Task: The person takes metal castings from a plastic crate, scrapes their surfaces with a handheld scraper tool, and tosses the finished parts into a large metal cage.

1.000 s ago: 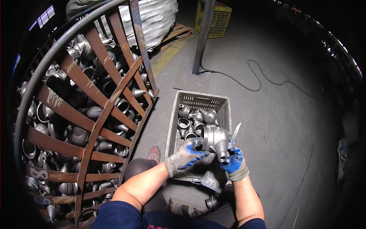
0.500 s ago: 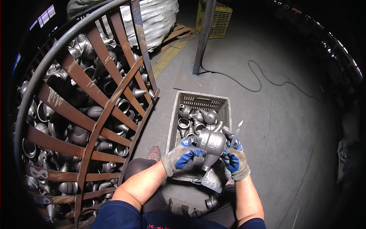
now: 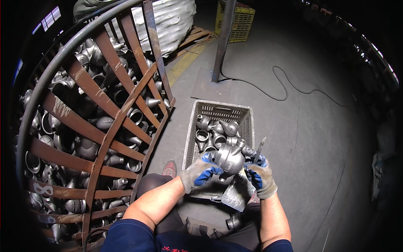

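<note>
A grey metal casting point(image 3: 230, 161), round-bodied with a short neck, hangs over the near end of the crate. My left hand point(image 3: 202, 171), in a grey and blue glove, grips its left rim. On the other side of the casting, my right hand point(image 3: 261, 176), gloved alike, is closed on a thin file-like tool point(image 3: 260, 148) whose pointed tip sticks up and away from me. Whether the right fingers also touch the casting cannot be made out. A grey plastic crate point(image 3: 251, 119) beneath holds several similar castings point(image 3: 218, 127).
A rusty slatted metal bin point(image 3: 111, 134) full of castings stands at the left. Below my hands is a scuffed metal plate point(image 3: 235, 195), with a loose casting point(image 3: 233, 221) near my legs. Beyond the crate are a steel post point(image 3: 221, 50), a black cable point(image 3: 256, 89) and a yellow crate point(image 3: 240, 23).
The casting has been turned: its neck pointed down toward me and now points up and away to the right. The tool has shifted slightly nearer to me with my right hand.
</note>
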Tool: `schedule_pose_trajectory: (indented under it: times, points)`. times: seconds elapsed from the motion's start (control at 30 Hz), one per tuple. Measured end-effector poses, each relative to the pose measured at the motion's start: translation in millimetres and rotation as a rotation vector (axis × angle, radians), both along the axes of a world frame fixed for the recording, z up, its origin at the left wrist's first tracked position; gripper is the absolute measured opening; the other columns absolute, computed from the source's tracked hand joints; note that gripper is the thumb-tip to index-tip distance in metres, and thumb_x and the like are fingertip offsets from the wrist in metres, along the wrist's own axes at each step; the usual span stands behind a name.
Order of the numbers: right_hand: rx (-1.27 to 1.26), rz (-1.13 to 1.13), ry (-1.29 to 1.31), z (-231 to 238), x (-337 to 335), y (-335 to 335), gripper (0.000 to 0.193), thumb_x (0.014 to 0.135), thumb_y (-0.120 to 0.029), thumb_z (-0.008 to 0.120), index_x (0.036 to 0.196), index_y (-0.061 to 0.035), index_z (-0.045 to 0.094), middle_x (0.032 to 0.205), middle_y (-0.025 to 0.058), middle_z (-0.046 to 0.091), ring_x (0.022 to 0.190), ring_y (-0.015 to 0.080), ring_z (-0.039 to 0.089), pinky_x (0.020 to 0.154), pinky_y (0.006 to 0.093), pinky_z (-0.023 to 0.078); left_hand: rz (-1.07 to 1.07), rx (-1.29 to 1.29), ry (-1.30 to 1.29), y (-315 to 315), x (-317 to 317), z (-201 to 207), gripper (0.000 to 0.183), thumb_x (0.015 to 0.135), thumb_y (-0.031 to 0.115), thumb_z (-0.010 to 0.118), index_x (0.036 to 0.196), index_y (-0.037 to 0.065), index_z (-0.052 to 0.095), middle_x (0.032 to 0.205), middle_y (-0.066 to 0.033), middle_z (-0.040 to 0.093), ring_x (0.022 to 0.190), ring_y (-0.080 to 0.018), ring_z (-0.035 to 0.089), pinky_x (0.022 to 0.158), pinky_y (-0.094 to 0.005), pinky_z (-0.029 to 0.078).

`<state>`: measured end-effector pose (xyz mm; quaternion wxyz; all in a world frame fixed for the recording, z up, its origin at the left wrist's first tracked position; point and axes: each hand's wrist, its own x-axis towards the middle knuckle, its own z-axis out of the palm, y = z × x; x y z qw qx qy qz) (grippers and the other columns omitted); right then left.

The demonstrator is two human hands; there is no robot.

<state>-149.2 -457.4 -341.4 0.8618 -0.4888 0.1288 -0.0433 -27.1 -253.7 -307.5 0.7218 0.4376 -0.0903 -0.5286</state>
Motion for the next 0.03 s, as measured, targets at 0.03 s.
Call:
schedule_pose_trajectory:
  times: [0.03]
  points:
    - [0.001,0.002,-0.001,-1.7,-0.7,-0.5,0.051,0.081,-0.003,0.071,0.130,0.0009,0.055,0.109,0.0040,0.064,0.085,0.0084,0.061,0.077,0.0215,0.051,0.002,0.001,-0.001,0.3,-0.4,1.3,0.036,0.077,-0.007,0.063,0.112,0.005,0.064,0.084,0.0008,0.066,0.064,-0.0018,0.057,0.052,-0.0174,0.044]
